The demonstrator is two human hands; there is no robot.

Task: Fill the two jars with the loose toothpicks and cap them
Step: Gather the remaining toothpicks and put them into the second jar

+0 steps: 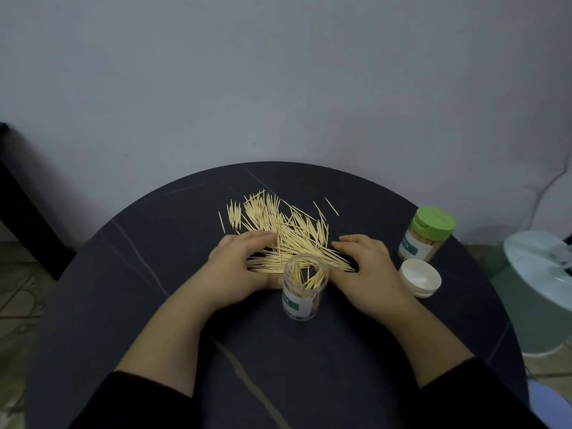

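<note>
Open jar (305, 289) stands upright on the dark round worktop (173, 243), near the middle, uncapped. It is clear with a white-and-green label and partly filled with toothpicks that lean at mixed angles.

Loose toothpicks (278, 221) lie in a scattered pile just behind the open jar. The pile spreads back and to the left of it, with a few strays off the far right edge. The nearest sticks lie almost against the jar's rim.

Left grip (240, 269), a bare hand, is just left of the open jar. Its fingers curl over the near-left edge of the pile and sticks show under the fingertips. Cannot tell whether it actually clamps any.

Right grip (366, 267), also a bare hand, is just right of the open jar, palm down. The fingers are loosely extended and rest at the pile's right edge, holding nothing.

Capped jar (418, 246) stands well to the right of the open jar and a bit further back. It is upright and full of toothpicks, with a green cap (435, 222) on it.

White cap (420, 278) lies to the right of the open jar, hollow side up, just in front of the capped jar.

Dark sleeves cover both forearms near the bottom edge. A grey wall (278, 72) is behind the worktop. A pale green round object (538, 292) sits far right of the open jar, off the worktop.
</note>
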